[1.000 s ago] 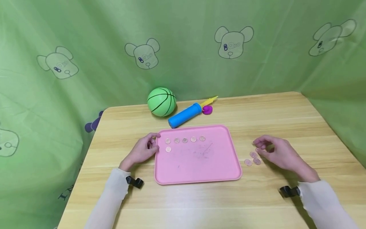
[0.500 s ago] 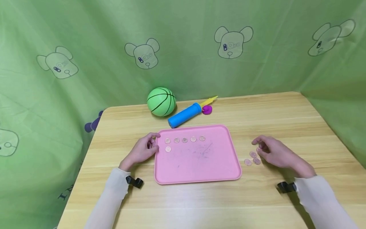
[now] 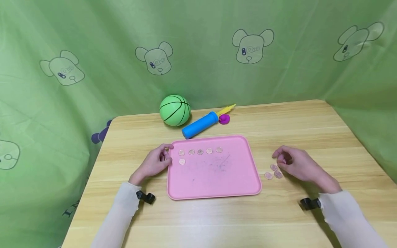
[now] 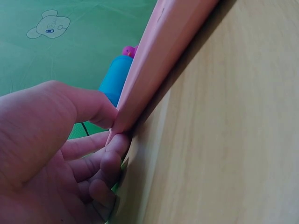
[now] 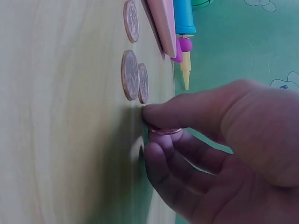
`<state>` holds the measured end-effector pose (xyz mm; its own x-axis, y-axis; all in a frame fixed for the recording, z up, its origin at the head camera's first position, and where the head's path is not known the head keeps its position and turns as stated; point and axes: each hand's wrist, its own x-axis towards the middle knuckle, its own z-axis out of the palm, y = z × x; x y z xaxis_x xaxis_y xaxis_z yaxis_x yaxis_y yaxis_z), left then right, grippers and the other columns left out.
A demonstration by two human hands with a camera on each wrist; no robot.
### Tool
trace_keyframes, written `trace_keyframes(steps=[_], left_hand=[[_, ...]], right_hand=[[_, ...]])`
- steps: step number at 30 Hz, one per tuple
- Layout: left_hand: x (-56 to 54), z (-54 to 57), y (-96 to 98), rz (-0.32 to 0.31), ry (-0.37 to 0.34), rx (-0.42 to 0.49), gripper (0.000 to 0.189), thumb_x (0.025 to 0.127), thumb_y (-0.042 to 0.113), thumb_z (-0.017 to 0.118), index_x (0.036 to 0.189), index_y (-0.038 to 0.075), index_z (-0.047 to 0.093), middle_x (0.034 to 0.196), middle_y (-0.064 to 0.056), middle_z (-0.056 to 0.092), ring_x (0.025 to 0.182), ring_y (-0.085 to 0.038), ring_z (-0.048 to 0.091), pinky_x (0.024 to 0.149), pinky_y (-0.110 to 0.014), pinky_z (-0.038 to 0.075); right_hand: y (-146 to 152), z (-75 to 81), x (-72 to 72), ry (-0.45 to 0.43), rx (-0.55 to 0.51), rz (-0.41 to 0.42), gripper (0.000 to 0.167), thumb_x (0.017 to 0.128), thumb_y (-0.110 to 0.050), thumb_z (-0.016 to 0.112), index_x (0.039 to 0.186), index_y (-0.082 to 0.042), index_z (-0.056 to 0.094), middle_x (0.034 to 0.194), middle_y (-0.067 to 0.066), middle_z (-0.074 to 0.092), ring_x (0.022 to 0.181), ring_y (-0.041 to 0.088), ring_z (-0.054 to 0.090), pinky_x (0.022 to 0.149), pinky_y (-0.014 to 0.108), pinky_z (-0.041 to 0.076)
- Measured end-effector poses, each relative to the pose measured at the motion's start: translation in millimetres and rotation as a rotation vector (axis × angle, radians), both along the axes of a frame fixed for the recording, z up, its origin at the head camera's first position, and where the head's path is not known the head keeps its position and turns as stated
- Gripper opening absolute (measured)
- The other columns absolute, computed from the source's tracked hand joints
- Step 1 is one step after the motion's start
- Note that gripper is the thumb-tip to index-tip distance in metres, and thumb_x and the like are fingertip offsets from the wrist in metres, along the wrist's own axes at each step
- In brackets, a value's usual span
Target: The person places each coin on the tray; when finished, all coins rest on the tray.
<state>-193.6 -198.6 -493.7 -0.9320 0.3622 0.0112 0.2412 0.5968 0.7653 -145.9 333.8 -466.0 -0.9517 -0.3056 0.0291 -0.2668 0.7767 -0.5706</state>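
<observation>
My left hand (image 3: 153,162) grips the left rim of a pink tray (image 3: 214,187). The left wrist view shows the thumb and curled fingers about the tray's edge. Inside the tray, several coins (image 3: 200,151) lie in a row along the far side, and a single coin (image 3: 182,161) sits below the row's left end. Right of the tray, my right hand (image 3: 296,165) pinches a coin (image 5: 164,131) between thumb and finger, just above the table. Beside the fingertips, three coins (image 5: 130,74) lie flat on the wood.
Behind the tray, a blue pump (image 3: 200,125) with a yellow nozzle (image 3: 225,110) lies at a slant. A small purple item (image 3: 224,119) is by the nozzle. A green ball (image 3: 175,110) stands at the table's back edge, before a green curtain (image 3: 204,82).
My right fingers have closed on one coin of the small group and raised it slightly off the table. The left hand and tray have stayed put.
</observation>
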Motion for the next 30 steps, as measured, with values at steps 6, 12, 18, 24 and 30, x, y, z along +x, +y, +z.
trace_keyframes(steps=[6,12,18,24,30], left_hand=[[0.7,-0.3,0.2,0.005,-0.017,-0.004,0.051,0.095,0.004,0.072,0.144,0.000,0.061,0.095,-0.007,0.065,0.077,-0.013,0.055,0.070,-0.022,0.047],[0.7,-0.1,0.7,0.007,-0.017,-0.003,0.050,0.096,0.005,0.071,0.145,0.001,0.061,0.095,-0.007,0.065,0.078,-0.014,0.055,0.070,-0.023,0.046],[-0.2,-1.1,0.8,-0.001,0.001,-0.002,0.050,0.096,0.005,0.071,0.145,0.000,0.061,0.095,-0.007,0.065,0.078,-0.014,0.056,0.070,-0.023,0.048],[-1.1,-0.2,2.2,-0.002,0.000,-0.009,0.051,0.096,0.006,0.071,0.146,0.001,0.061,0.095,-0.007,0.065,0.078,-0.014,0.056,0.070,-0.023,0.047],[-0.6,-0.3,0.8,0.005,-0.007,-0.010,0.051,0.096,0.006,0.071,0.146,0.001,0.060,0.095,-0.006,0.065,0.078,-0.014,0.056,0.070,-0.023,0.047]], right_hand=[[-3.9,1.7,0.8,-0.006,-0.002,-0.012,0.026,0.092,0.005,0.079,0.116,-0.004,0.074,0.094,0.002,0.072,0.087,0.008,0.065,0.076,0.019,0.057],[-12.7,7.2,-1.8,-0.018,-0.020,-0.008,0.026,0.095,0.001,0.078,0.121,-0.004,0.074,0.098,0.003,0.076,0.093,0.018,0.073,0.079,0.021,0.060],[-28.7,14.6,-4.7,-0.013,-0.068,0.015,0.030,0.095,0.001,0.079,0.124,-0.003,0.072,0.100,0.005,0.076,0.092,0.017,0.073,0.077,0.024,0.062],[-47.4,17.6,-11.0,0.057,-0.085,0.060,0.032,0.092,0.000,0.083,0.123,-0.003,0.073,0.096,0.001,0.076,0.089,0.014,0.072,0.079,0.024,0.061],[-75.8,21.7,-16.9,0.006,-0.129,0.090,0.031,0.094,0.001,0.080,0.123,-0.003,0.073,0.097,0.003,0.075,0.093,0.019,0.071,0.083,0.027,0.061]])
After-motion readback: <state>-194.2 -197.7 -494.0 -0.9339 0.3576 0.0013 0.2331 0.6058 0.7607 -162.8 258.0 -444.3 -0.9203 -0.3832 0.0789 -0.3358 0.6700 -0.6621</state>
